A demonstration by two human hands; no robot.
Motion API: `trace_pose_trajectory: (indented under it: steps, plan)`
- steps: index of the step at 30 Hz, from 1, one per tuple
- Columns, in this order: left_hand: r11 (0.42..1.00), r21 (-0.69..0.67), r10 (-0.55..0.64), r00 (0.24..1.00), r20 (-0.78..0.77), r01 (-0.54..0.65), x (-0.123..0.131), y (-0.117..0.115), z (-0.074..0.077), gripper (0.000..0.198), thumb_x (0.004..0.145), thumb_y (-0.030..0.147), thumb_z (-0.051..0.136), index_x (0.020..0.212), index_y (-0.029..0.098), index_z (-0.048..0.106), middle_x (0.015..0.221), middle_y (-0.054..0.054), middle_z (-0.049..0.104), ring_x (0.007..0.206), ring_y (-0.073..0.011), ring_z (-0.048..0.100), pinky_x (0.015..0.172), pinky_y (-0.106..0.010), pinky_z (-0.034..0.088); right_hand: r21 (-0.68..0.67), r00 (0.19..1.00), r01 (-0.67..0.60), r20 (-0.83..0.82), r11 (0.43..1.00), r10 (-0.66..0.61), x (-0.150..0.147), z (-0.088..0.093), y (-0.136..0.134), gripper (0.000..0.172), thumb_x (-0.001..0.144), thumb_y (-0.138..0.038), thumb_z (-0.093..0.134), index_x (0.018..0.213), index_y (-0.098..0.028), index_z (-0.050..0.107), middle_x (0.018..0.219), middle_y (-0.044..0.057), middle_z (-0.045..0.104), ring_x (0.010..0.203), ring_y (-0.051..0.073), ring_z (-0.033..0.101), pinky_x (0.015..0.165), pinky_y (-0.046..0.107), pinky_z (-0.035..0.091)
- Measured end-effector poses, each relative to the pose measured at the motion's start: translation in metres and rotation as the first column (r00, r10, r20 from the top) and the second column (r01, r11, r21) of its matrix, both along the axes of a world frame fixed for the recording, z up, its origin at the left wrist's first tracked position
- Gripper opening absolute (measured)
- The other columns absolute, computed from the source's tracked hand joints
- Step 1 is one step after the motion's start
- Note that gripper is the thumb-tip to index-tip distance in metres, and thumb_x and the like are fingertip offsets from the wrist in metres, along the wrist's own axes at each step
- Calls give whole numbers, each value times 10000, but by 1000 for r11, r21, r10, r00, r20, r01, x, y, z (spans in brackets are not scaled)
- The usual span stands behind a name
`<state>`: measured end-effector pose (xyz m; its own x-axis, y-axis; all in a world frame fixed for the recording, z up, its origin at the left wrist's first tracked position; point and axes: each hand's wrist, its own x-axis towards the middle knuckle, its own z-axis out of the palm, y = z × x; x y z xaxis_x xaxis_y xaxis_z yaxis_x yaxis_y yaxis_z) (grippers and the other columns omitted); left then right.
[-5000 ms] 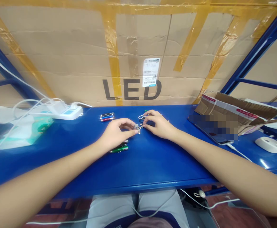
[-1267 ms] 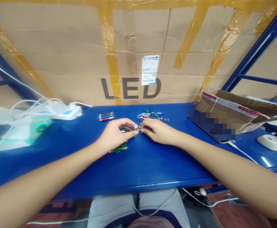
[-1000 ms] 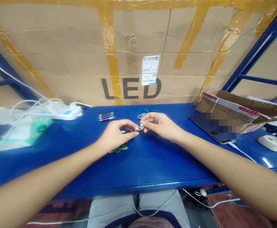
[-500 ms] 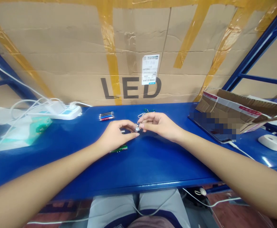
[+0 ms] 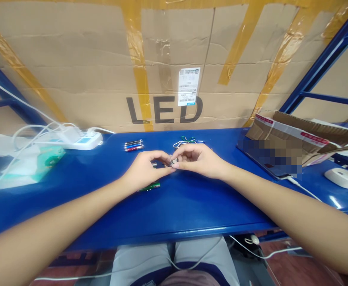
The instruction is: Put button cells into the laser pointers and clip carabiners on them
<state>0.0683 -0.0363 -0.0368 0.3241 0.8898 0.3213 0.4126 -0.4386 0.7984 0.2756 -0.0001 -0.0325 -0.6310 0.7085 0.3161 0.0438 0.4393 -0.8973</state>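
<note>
In the head view, my left hand (image 5: 144, 169) and my right hand (image 5: 200, 161) meet above the middle of the blue table. Their fingertips pinch a small, round silver piece (image 5: 174, 161) that resembles a button cell; its exact kind is too small to make out. Beside the left fingers shows a short silver end (image 5: 154, 165), mostly hidden by that hand. A green metallic tube (image 5: 152, 186) lies under the left wrist, partly covered. Beyond my hands, several slim metallic tubes (image 5: 134, 145) in red, blue and black lie side by side.
Behind the right hand lie green and white looped cords or clips (image 5: 185, 142). To the left are a white power strip (image 5: 86, 141) and a green-white plastic packet (image 5: 47, 163). A tablet (image 5: 260, 163), an open cardboard box (image 5: 290, 131) and a white mouse (image 5: 343, 178) stand right.
My right hand has shifted slightly down and left, its fingers closing in around the small silver piece. More of the looped cords behind it now shows. The left hand has hardly moved.
</note>
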Motion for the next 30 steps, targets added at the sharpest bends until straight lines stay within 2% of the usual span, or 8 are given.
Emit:
trace_pose_trajectory:
  steps: [7,9,11,14,18,20,23,30]
  plan:
    - [1000,-4,6,1000,9,-6,1,0,-1,215,743,344,787,863,171,747,877,-46,762,836,-193,698,859,-323,557,-22,999,-33,18,999,34,2,-1,2,381,733,-372,814,1037,-189,676,745,-19,582,658,117,519,615,273,448]
    - [1000,-3,9,1000,20,-9,1,0,-1,232,742,349,788,880,168,745,897,-56,764,849,-199,700,872,-337,557,2,999,26,30,1000,-27,3,0,5,332,764,-384,779,1010,-187,675,762,-6,609,673,125,542,632,278,461]
    - [1000,-3,23,999,28,-23,1,0,-1,237,740,343,790,887,165,738,913,-62,762,853,-200,699,882,-343,555,44,982,171,68,984,-174,6,1,8,250,831,-398,696,949,-177,677,783,17,644,665,131,556,627,278,460]
    - [999,-6,35,999,36,-35,1,0,0,220,748,330,785,883,168,725,920,-58,752,853,-191,692,885,-337,552,201,866,379,268,903,-422,15,6,14,186,889,-344,590,895,-177,673,799,39,677,631,140,560,597,279,434]
    - [1000,-10,23,998,52,-22,1,0,0,206,772,327,765,890,171,701,932,-53,738,873,-185,685,898,-338,544,497,599,281,578,821,-554,29,9,20,144,820,-229,636,952,-184,671,958,86,694,851,215,619,709,297,434]
    - [1000,-5,17,998,53,-17,1,0,0,200,784,329,754,887,171,689,933,-54,733,882,-189,685,899,-346,544,499,528,233,657,835,-539,31,10,21,160,817,-238,647,966,-179,651,990,102,687,871,226,619,711,297,430]
    - [1000,7,19,999,49,-19,1,0,0,193,792,333,747,886,176,683,934,-49,728,896,-191,684,902,-348,540,452,502,224,706,863,-500,30,12,19,161,818,-261,664,943,-182,601,967,94,688,800,205,612,649,281,415]
    - [999,31,22,996,85,-24,0,0,1,206,769,331,771,869,172,686,928,-49,723,891,-183,679,896,-332,537,424,413,260,763,868,-497,27,14,14,208,827,-378,660,745,-209,574,814,75,694,662,195,601,551,286,366]
